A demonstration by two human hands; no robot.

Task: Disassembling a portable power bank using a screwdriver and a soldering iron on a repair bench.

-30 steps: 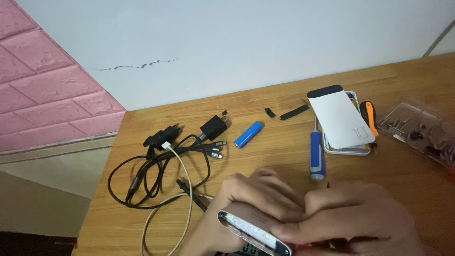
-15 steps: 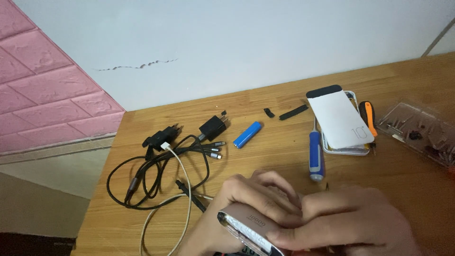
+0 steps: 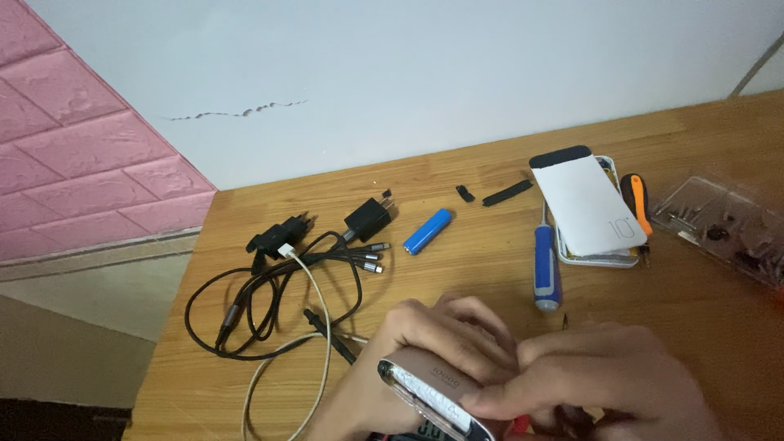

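My left hand grips a small silver-edged device at the bottom of the view, over the wooden table. My right hand lies over the device's right end, its fingers pressed on the casing and meeting the left hand's fingers. The device's lower part is cut off by the frame edge. A blue-handled screwdriver lies just beyond my hands.
A tangle of black and white cables with two black plug adapters lies at the left. A blue cylindrical battery, a white power bank on a tray, an orange screwdriver and a clear box of small parts sit behind.
My hands have shifted slightly on the device; the right fingers have slid a little along its casing. Everything on the table stays put.
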